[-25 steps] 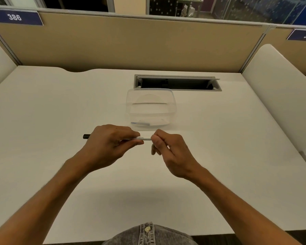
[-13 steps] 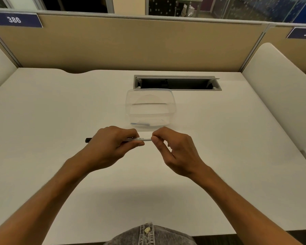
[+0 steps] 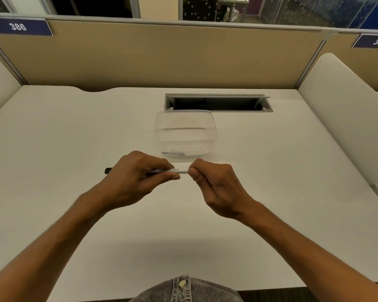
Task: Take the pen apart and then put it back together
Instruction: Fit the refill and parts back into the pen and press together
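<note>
A slim white pen with small black print lies level above the white desk, held between both hands. Its black end sticks out to the left of my left hand, whose fingers and thumb curl round the barrel. My right hand pinches the pen's right end with thumb and forefinger; that tip is hidden by the fingers. Only a short stretch of barrel shows between the two hands.
A clear plastic tub stands just behind the hands, with a small blue-and-white piece lying inside at its front. Behind it is an open cable slot in the desk. Beige partitions close the back and sides.
The hands and pen have held almost the same place. My right hand's fingers have curled in tighter at the pen's right end.
</note>
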The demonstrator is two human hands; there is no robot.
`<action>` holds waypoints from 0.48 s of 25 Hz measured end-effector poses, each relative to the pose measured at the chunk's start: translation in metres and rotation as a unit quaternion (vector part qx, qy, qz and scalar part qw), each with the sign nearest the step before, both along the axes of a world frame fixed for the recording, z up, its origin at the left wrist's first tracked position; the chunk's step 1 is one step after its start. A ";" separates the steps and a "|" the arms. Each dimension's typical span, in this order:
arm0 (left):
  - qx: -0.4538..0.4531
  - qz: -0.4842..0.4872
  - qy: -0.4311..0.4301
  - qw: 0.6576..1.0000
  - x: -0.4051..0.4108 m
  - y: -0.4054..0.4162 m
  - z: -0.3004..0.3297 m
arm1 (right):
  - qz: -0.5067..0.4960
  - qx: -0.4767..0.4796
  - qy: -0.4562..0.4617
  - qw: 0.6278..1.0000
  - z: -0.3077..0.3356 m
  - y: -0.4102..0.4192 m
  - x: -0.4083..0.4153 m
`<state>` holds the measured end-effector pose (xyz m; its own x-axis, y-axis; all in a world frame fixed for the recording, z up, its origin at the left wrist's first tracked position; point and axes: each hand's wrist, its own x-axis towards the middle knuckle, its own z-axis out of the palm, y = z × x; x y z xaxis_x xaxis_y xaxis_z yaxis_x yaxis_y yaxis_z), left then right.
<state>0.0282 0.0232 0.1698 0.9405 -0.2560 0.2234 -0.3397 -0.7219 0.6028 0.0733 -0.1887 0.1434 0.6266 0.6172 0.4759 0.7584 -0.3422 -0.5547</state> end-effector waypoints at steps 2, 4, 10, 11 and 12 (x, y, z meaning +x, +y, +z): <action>0.022 -0.007 -0.045 0.999 0.000 -0.001 0.006 | -0.006 0.034 0.065 0.997 0.005 0.002 -0.003; 0.075 -0.009 -0.108 0.991 0.001 -0.003 0.013 | -0.013 0.061 0.131 0.989 0.011 0.004 -0.005; 0.234 -0.035 -0.216 0.947 0.000 -0.003 0.021 | -0.002 0.089 0.410 0.908 0.029 0.008 -0.005; 0.250 -0.037 -0.225 0.941 0.000 -0.002 0.022 | 0.001 0.092 0.457 0.885 0.032 0.007 -0.003; 0.267 -0.039 -0.232 0.935 -0.001 -0.002 0.022 | 0.008 0.096 0.508 0.856 0.034 0.006 -0.001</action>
